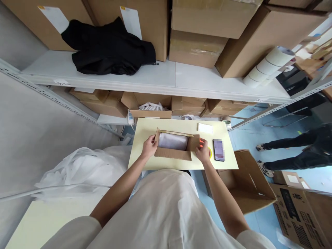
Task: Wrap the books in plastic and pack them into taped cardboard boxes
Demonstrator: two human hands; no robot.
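Observation:
A small open cardboard box (173,154) sits on the pale yellow table (145,126) in front of me, its flaps folded outward. Inside it lies a white wrapped package (173,141), whose contents are hidden. My left hand (149,147) is closed on the box's left side flap. On the other side, my right hand (203,152) grips the right flap. An orange object (201,141) and a yellow ring (210,152) show beside the right hand, partly covered by it; they look like a tape dispenser with its roll.
Right of the box lie a phone (219,150) and a white card (205,128). Behind stands a shelf (160,81) with cartons, a black garment (111,48) and tape rolls (269,65). A large open carton (249,180) is at the right; another person's legs (287,152) are beyond.

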